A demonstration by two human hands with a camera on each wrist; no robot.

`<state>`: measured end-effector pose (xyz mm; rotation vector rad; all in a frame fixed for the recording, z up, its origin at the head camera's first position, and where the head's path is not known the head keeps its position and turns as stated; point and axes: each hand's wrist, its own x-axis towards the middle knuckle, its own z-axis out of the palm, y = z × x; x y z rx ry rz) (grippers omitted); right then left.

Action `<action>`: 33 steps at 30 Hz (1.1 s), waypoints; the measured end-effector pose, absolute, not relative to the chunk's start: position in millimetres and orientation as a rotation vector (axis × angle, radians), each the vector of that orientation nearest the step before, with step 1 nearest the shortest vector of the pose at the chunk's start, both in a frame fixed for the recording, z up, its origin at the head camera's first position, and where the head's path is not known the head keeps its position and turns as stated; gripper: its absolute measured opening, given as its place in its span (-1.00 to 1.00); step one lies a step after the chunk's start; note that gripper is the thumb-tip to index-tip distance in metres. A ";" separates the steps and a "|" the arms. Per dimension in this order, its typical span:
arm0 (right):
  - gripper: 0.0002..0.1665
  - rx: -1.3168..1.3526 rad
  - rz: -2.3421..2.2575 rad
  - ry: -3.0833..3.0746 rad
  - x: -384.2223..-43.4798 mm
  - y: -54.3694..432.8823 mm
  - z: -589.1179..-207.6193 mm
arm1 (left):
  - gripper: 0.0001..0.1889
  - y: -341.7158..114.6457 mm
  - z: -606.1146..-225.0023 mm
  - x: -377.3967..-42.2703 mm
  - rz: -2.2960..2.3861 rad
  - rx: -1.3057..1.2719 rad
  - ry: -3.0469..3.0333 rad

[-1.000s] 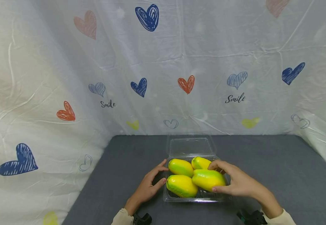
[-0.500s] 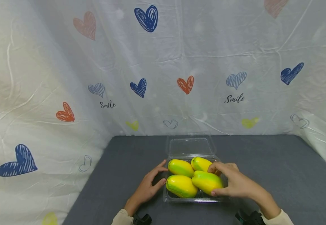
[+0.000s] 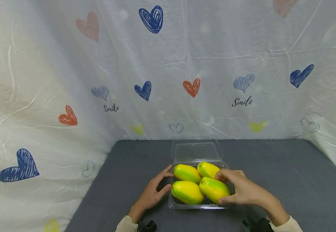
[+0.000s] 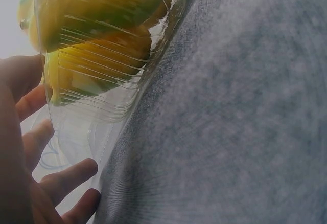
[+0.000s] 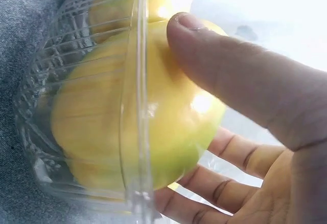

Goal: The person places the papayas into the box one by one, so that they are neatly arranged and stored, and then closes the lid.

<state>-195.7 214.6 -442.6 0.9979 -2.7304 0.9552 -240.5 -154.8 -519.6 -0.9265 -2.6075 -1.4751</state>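
A clear plastic clamshell box (image 3: 182,206) holds several yellow-green papayas, two of them in the back row. At its front right, my right hand (image 3: 244,190) grips a papaya (image 3: 214,190) with the thumb on the near side and fingers beyond it. In the right wrist view this papaya (image 5: 97,127) sits partly below the box rim. My left hand (image 3: 153,191) lies along the box's left side, fingers spread and fingertips at the rim. Beside the gripped fruit is the front left papaya (image 3: 186,192). The left wrist view shows papayas (image 4: 102,60) through the ribbed box wall.
The box's transparent lid (image 3: 196,151) stands raised at the back, hinged on the far edge. Everything rests on a dark grey table (image 3: 272,167). Behind and to the left hangs a white curtain (image 3: 162,64) printed with hearts.
The papaya in my right hand has gone lower into the front right of the box, its far end swinging toward me. My left hand stays in place.
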 end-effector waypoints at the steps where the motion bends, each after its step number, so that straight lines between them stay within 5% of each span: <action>1: -0.32 0.996 0.966 -2.738 -195.6 214.8 -442.2 | -0.64 -154.9 -519.7 -240.5 -1.478 -0.925 -2.608; 19: -0.51 0.730 1.117 -2.665 -206.9 229.5 -446.3 | -0.62 -155.5 -520.1 -240.6 -1.488 -0.919 -2.600; 33: -0.47 0.572 1.115 -2.669 -215.0 235.3 -454.8 | -0.63 -154.8 -520.6 -240.8 -1.500 -0.935 -2.597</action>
